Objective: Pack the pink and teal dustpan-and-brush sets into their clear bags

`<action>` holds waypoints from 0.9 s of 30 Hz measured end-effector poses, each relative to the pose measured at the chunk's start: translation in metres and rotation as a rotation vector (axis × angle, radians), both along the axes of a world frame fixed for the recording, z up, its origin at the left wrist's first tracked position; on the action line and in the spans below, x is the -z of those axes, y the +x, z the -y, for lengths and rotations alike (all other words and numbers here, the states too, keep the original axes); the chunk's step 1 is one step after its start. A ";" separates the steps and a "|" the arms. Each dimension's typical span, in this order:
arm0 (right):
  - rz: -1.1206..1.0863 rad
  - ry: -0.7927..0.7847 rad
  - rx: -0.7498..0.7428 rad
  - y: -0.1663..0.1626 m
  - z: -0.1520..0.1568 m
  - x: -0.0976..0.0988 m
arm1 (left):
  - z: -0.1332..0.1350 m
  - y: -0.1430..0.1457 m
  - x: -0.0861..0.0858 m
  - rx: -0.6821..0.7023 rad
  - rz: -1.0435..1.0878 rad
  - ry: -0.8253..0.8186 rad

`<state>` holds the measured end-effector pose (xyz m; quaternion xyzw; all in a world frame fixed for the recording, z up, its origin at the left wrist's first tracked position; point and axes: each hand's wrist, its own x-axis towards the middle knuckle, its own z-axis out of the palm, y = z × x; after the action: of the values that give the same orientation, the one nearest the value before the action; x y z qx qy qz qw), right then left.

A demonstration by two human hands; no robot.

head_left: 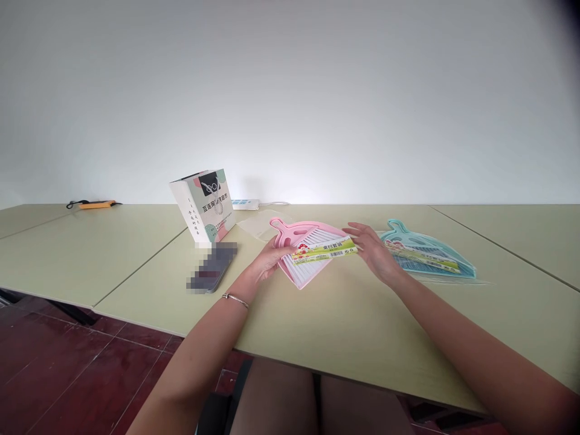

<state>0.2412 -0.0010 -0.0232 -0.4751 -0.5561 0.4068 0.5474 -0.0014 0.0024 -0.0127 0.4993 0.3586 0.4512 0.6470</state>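
A pink dustpan [301, 232] with a white-bristled brush [312, 270] nested in it is held up over the table, tilted. A green and yellow paper label [328, 247] with printed characters and a barcode lies across its front. My left hand [269, 258] is closed on the dustpan's left side, its thumb over the label's end. At the opposite end, my right hand [372, 251] has its fingers round the label's edge, beside the dustpan's corner. Just right of that hand, a teal dustpan set [446, 251] with a similar label lies on clear plastic wrapping.
A printed paper bag [206, 208] stands at left, with a dark phone [222, 266], partly pixelated, before it. Behind are clear plastic film [263, 225], a white power strip [246, 205] and an orange object with a black cord [97, 205]. The table's front edge runs above my lap.
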 end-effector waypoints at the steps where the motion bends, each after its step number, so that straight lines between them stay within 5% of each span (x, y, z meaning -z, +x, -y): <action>1: -0.159 -0.066 -0.069 -0.007 0.004 -0.001 | 0.000 0.001 0.000 -0.044 0.018 0.003; 5: -0.433 -0.292 -0.291 -0.039 0.021 -0.001 | 0.001 0.005 0.001 -0.063 0.051 0.036; 14: -0.572 -0.403 -0.220 -0.048 0.024 0.004 | 0.007 0.005 -0.001 0.202 -0.112 0.208; 16: -0.593 -0.410 -0.196 -0.046 0.021 0.005 | 0.002 0.001 0.001 0.098 -0.276 0.278; 21: -0.657 -0.434 -0.047 -0.040 0.016 0.000 | -0.021 -0.025 0.012 -0.497 -1.063 0.449; 27: -0.636 -0.488 0.030 -0.031 0.012 -0.008 | -0.028 -0.040 0.016 -0.275 -1.493 0.240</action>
<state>0.2101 -0.0129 -0.0155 -0.4495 -0.2388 0.6456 0.5693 -0.0417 0.0305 -0.0283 0.6892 0.7077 0.1067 0.1125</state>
